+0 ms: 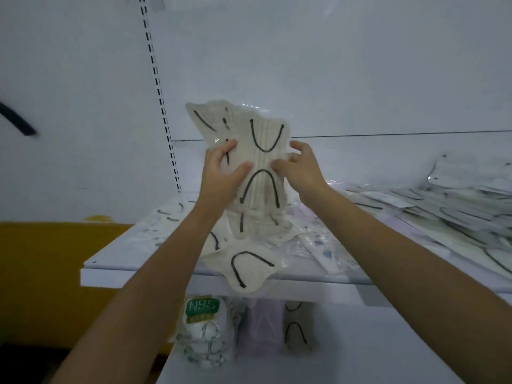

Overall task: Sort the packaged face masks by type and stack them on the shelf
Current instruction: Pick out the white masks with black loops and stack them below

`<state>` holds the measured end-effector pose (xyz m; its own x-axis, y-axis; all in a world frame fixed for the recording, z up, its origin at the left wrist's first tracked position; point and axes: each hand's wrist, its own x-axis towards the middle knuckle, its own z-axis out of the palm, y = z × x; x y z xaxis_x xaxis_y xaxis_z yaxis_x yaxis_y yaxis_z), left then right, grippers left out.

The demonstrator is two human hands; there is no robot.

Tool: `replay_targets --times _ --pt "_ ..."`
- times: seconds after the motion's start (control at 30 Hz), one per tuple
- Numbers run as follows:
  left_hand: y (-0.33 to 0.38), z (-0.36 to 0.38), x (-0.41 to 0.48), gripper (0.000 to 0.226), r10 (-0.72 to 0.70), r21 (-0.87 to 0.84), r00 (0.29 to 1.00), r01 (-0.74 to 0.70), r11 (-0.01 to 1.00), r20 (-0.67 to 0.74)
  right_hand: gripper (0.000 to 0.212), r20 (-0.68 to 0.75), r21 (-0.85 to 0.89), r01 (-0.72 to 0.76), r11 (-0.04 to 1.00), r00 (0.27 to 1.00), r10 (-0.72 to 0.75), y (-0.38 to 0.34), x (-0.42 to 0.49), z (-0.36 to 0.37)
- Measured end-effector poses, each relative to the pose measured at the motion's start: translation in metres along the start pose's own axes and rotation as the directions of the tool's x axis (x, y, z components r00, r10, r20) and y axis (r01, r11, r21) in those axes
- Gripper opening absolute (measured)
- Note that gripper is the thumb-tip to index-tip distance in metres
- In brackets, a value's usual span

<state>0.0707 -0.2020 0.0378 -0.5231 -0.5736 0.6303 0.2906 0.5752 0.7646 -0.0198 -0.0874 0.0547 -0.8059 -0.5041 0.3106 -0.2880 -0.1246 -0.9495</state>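
Over one shelf [124, 275], left hand [221, 173], right hand [300, 169] — both gripping one upright mask bundle [266, 134]

A white wall [332, 65] fills the upper half of the view, from nine o'clock round to three. A metal strip [159, 90] with two rows of dark slots runs down it from eleven o'clock toward the centre. A thin dark seam [388, 134] crosses the wall toward three o'clock. At nine o'clock a blurred black bar [16, 119] slants in from the edge. A yellow panel [41, 273] sits at eight o'clock, dark floor [16, 361] below it at seven.
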Motion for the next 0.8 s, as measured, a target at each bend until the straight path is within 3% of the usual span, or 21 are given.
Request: replay_targets --times 0.17,0.27,0.33,0.4,0.6,0.73,0.8 --pt "0.01 -0.009 -0.011 0.059 0.113 -0.072 0.993 -0.111 0.991 0.035 0.083 0.055 -0.009 0.062 0.998 0.997 -0.062 0.0 -0.017 -0.002" --pt "0.024 -0.015 -0.029 0.087 0.116 -0.207 0.982 -0.083 0.975 0.149 0.081 0.078 -0.146 0.242 0.959 0.969 -0.233 -0.005 -0.047 -0.009" --pt "0.035 -0.012 -0.045 0.093 0.083 -0.281 0.961 -0.007 0.96 0.262 0.079 0.099 -0.243 0.353 0.904 0.936 -0.338 -0.005 -0.069 -0.017" --pt "0.048 -0.006 -0.06 0.088 0.021 -0.313 0.943 0.09 0.945 0.332 0.077 0.075 -0.271 0.388 0.881 0.921 -0.382 -0.005 -0.091 -0.028" --pt "0.072 0.02 -0.134 0.041 -0.029 -0.297 0.863 0.205 0.933 0.504 0.072 -0.126 -0.236 0.266 0.935 0.945 -0.301 0.004 -0.178 -0.066" --pt "0.066 0.028 -0.208 0.034 -0.085 -0.328 0.822 0.317 0.89 0.563 0.07 -0.137 -0.245 0.22 0.944 0.956 -0.258 0.033 -0.251 -0.09" --pt "0.053 0.031 -0.254 0.041 -0.146 -0.313 0.798 0.388 0.867 0.585 0.072 -0.141 -0.216 0.174 0.961 0.968 -0.207 0.056 -0.291 -0.1"
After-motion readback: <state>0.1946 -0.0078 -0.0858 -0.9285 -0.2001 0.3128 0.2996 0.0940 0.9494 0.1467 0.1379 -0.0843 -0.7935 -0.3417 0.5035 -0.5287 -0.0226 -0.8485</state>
